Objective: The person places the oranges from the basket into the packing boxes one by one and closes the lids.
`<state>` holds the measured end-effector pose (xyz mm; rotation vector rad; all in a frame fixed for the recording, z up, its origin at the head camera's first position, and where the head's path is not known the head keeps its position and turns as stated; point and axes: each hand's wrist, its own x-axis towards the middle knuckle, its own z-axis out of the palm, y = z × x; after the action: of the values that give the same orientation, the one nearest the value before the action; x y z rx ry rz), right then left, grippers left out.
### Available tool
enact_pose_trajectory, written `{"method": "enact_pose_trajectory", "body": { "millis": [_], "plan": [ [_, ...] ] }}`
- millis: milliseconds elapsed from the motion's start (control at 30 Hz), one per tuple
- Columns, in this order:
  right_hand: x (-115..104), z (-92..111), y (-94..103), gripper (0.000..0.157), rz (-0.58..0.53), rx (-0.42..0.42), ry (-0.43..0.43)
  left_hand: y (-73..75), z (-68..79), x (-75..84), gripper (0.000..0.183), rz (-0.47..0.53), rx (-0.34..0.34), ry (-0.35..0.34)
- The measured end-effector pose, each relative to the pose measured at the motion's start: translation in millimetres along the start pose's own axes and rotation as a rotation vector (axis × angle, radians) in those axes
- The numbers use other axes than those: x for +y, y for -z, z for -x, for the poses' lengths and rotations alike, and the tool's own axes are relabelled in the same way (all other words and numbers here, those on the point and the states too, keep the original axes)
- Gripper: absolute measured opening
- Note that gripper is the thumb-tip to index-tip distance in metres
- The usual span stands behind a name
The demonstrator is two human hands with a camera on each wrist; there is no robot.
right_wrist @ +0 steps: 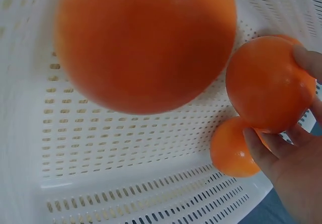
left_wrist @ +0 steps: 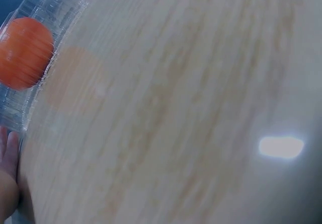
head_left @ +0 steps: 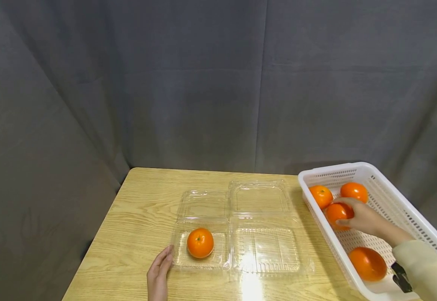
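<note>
My right hand [head_left: 363,215] reaches into the white basket [head_left: 410,205] and grips an orange [head_left: 339,216], its fingers curled round the fruit. In the right wrist view, the gripped orange [right_wrist: 269,85] sits between thumb and fingers, and another orange [right_wrist: 234,148] lies just past the fingertips. At the left edge of a clear plastic clamshell box [head_left: 220,240], my left hand [head_left: 159,271] rests with fingers fairly straight. One orange [head_left: 200,243] sits inside that box. The left wrist view catches only part of the left hand [left_wrist: 7,178] beside the box.
A second clear clamshell [head_left: 267,251] lies opened flat, right of the first. Other oranges in the basket include one at the back [head_left: 354,192], one by the left wall [head_left: 320,196] and one near the front [head_left: 367,264]. A grey curtain [head_left: 203,83] hangs behind the wooden table [head_left: 128,234].
</note>
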<state>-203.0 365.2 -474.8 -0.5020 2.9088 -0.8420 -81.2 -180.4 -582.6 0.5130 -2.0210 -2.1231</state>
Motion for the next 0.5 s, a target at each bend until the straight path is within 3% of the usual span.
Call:
{"method": "enact_pose_trajectory", "body": {
  "millis": [233,500],
  "plan": [
    [-5.9,3.6,8.9,0.059,-0.014,0.059,-0.047,0.2,1.4,0.9,0.048,-0.004,-0.015,0.004],
    [-16.0,7.4,16.6,0.055,-0.01,0.245,0.009,0.2,1.5,1.8,0.05,0.011,-0.025,0.005]
  ]
}}
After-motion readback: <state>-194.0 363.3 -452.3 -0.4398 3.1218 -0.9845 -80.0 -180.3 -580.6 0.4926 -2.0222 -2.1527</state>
